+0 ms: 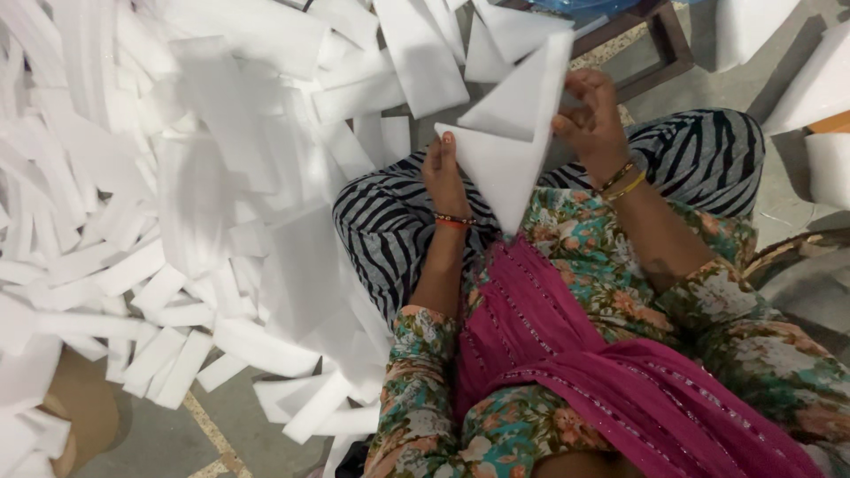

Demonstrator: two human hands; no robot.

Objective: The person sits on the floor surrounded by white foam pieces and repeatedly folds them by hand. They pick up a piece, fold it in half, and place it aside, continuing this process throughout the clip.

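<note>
Draping nearest the camera, a magenta scarf [575, 354] with small stitched dots lay across a floral tunic [620, 265] in teal, orange and cream, whose sleeves ran up both forearms. Beyond the sleeves, each wrist carried bangles: a red and beaded pair on the left, gold and dark ones on the right. The left hand [445, 177] was closed along the lower left edge of a white foam sheet [505, 142], fingers curled behind it and the thumb lying up the front. The right hand [591, 115] was pinched shut on the sheet's upper right edge, fingertips bunched together at the fold. The sheet itself was folded into a pointed, cone-like shape, its tip hanging down just above the scarf and its broad end raised between the two hands, held over the lap. Under it, the legs were crossed in black-and-grey zebra-striped trousers [390, 221]. To the left of the lap spread a large heap of white foam strips [159, 204], long rectangles lying every way, spilling onto the grey floor [239, 425]. A brown rounded thing [80, 407] showed at the lower left edge, partly under the strips; what it was could not be told. Farthest off, the legs of a dark wooden stool [660, 40] stood at the top, with more white foam blocks [823, 97] at the right edge.
</note>
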